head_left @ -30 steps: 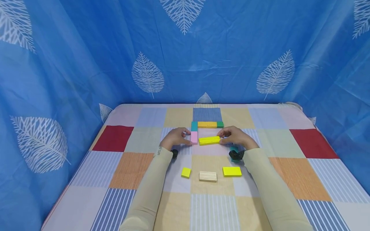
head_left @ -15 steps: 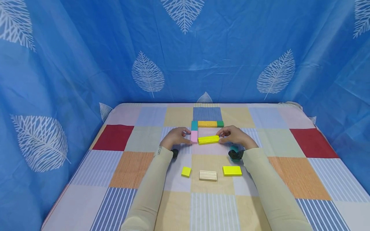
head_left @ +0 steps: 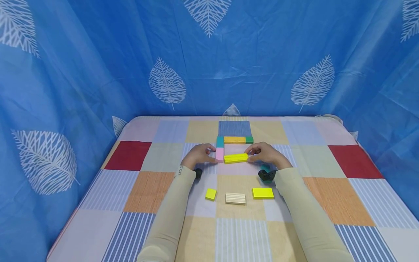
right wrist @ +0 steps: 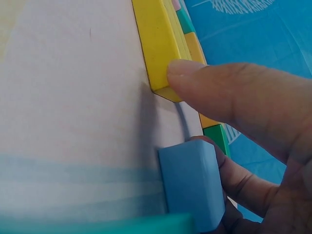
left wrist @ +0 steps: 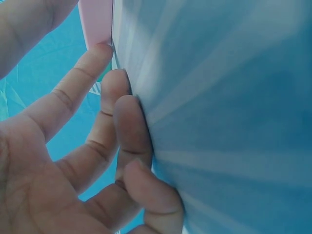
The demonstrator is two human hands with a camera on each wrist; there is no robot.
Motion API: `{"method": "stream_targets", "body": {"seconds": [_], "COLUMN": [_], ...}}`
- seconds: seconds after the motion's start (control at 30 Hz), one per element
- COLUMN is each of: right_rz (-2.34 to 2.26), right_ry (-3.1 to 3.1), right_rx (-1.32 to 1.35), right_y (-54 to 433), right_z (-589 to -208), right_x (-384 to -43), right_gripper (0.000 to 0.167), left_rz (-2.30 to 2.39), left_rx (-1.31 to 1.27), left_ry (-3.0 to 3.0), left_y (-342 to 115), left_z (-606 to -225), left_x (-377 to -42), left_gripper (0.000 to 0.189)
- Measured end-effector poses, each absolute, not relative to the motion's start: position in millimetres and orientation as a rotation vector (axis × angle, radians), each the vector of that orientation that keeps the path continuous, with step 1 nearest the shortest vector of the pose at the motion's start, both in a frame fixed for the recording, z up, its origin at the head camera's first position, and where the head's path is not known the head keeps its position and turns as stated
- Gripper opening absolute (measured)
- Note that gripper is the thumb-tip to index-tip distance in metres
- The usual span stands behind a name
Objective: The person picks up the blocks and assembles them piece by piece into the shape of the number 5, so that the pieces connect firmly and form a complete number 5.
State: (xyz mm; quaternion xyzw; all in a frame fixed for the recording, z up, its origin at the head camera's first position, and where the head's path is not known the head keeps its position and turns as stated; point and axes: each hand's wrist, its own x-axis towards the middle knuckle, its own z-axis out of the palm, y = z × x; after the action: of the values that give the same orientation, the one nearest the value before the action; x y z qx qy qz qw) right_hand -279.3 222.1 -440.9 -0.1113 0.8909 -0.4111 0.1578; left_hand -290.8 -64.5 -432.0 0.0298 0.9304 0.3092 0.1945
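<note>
My left hand lies beside the left face of a pink block. In the left wrist view a fingertip touches the end of that pink block, with the other fingers loosely bent on the cloth. A long yellow block, lined along its top, lies slightly slanted, its left end right at the pink block. My right hand presses its thumb against the yellow block's right end, as the right wrist view shows. The index finger is bent behind a blue block, which partly hides the fingers.
A teal block, an orange block and a green block continue from the pink one. Nearer lie a small yellow block, a ridged wooden block and a yellow block. Teal pieces show under the right wrist.
The long yellow block has slid slightly left to the pink block, with the right hand following it. The left hand has stayed in place.
</note>
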Motion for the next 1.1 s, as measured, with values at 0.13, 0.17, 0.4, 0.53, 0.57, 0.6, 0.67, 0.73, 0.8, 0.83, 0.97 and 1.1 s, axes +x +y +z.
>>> {"method": "stream_targets", "body": {"seconds": [0.13,0.17,0.4,0.53,0.57,0.6,0.67,0.73,0.8,0.83,0.97,1.1], "right_rz": [-1.17,-1.169,-1.167,-1.172,-1.18,-1.191,-1.222,-1.254,-1.272,-1.281,-1.283,-1.256], "right_ry": [2.551,2.553,2.558,2.546,2.536,2.526,2.497,2.466,2.453,2.448,2.455,2.458], "right_rx": [-0.316,-0.316,-0.3,-0.301,-0.305,-0.308,-0.311,-0.291,-0.266,-0.25,-0.206,-0.19], "right_y": [221,221,220,221,222,223,227,231,235,237,246,254], "right_z": [-441,-441,-440,-440,-440,-440,-438,-438,-438,-438,-438,-435], "right_x": [-279,-279,-278,-279,-278,-278,-277,-276,-275,-275,-274,-272], "right_gripper": [0.027,0.027,0.027,0.03,0.032,0.034,0.037,0.041,0.042,0.043,0.043,0.044], "left_rz": [0.876,0.877,0.869,0.878,0.881,0.882,0.894,0.917,0.942,0.962,1.0,1.018], "left_rx": [0.085,0.085,0.084,0.094,0.103,0.121,0.165,0.219,0.279,0.301,0.399,0.492], "left_ry": [2.607,2.607,2.609,2.6,2.594,2.588,2.572,2.543,2.509,2.485,2.421,2.443], "left_y": [-65,-65,-64,-65,-66,-67,-70,-75,-81,-85,-98,-110], "left_z": [-433,-433,-432,-432,-432,-432,-432,-432,-432,-432,-433,-431], "left_x": [-291,-291,-291,-291,-291,-291,-291,-291,-290,-290,-286,-279], "left_gripper": [0.054,0.053,0.054,0.053,0.054,0.055,0.059,0.066,0.074,0.077,0.077,0.066]}}
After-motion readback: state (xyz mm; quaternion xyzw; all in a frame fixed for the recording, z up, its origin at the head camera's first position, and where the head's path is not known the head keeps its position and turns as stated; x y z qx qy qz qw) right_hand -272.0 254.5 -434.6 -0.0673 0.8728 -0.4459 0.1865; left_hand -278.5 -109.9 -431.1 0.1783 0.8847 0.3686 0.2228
